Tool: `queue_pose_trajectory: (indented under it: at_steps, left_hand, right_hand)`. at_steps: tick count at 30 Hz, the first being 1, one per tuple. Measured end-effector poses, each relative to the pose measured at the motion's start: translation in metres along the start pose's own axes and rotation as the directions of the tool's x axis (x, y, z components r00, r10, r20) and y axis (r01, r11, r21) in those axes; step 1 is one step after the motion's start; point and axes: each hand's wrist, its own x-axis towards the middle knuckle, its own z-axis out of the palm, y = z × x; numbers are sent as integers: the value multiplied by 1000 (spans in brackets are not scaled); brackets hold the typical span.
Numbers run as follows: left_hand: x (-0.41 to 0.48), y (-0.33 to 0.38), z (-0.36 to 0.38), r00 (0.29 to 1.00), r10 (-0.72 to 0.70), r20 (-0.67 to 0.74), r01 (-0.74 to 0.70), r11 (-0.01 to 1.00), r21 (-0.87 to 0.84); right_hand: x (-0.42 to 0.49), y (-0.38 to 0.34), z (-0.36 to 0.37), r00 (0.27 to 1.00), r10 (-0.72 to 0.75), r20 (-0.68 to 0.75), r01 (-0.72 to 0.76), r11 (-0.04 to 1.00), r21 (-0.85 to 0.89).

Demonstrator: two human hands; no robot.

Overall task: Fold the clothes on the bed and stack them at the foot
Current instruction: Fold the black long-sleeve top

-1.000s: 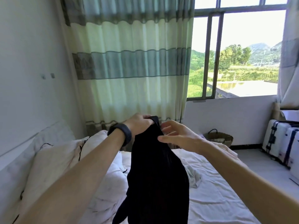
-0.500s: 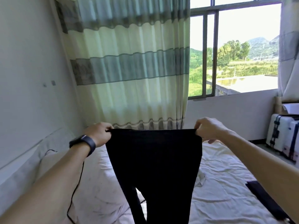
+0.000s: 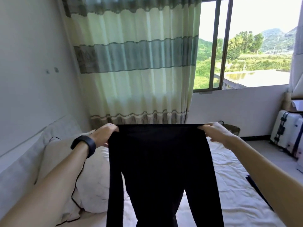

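Wide white bed (image 3: 229,177) below, and over it the black trousers (image 3: 157,161) are now fully opened out. A second ago they were a bunched dark bundle with both hands crowded together at the top; half a second ago the hands had drawn apart, and now the waistband is stretched into one straight, taut line. The two legs hang free and separate, dropping out of the bottom of the view, so I cannot tell whether the hems touch the sheet. The left hand (image 3: 105,135), with a dark wristband (image 3: 85,145) behind it, pinches the left corner of the waistband with curled fingers. The right hand (image 3: 214,133) does the same at the right corner, thumb on top. That reads as the shake-out done and the shape found, so the next move is likely bringing leg onto leg. Nothing is folded yet. A second dark garment (image 3: 257,190) lies flat on the sheet by the right forearm, waiting.
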Motion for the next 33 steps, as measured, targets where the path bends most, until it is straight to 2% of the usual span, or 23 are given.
queue_pose_trajectory:
  at_steps: [2, 3, 5, 8, 11, 15, 20, 23, 25, 27, 30, 33]
  left_hand:
    - [-10, -15, 16, 994, 112, -8, -112, 991, -71]
    - [-17, -25, 27, 981, 180, -68, -186, 979, -85]
    - [-26, -56, 52, 983, 163, -83, -176, 967, -186]
    - [-33, -112, 87, 984, 4, 179, 46, 962, -270]
    - [-45, -161, 102, 907, -114, 407, 253, 917, -309]
    - [-48, -198, 106, 821, -185, 540, 406, 854, -325]
    - [-46, -199, 104, 717, -172, 676, 497, 806, -322]
    - [-41, -196, 93, 684, -162, 711, 498, 816, -294]
    - [-34, -192, 83, 703, -147, 696, 444, 855, -268]
    - [-27, -185, 76, 766, -140, 628, 346, 912, -219]
    - [-18, -176, 68, 872, -97, 479, 242, 937, -250]
    - [-12, -163, 63, 948, -31, 318, 114, 962, -247]
  right_hand:
    - [-16, 17, 10, 990, 28, 138, -28, 1000, -6]
    - [-25, 29, 18, 980, 33, 197, -29, 999, -25]
    - [-42, 61, 37, 958, 81, 277, -45, 990, -133]
    - [-66, 116, 66, 908, 200, 367, -101, 957, -274]
    - [-90, 157, 72, 881, 249, 402, -165, 959, -231]
    - [-109, 188, 63, 919, 199, 340, -175, 980, -99]
    - [-111, 196, 64, 989, 73, 125, -44, 974, -224]
    - [-105, 190, 57, 999, 13, -39, -20, 982, -187]
    - [-98, 183, 50, 990, -11, -142, -10, 989, -148]
    - [-88, 175, 44, 984, -30, -174, 2, 987, -163]
    - [-69, 160, 39, 975, -73, -210, 14, 963, -270]
    - [-53, 145, 39, 958, -131, -253, 26, 924, -382]
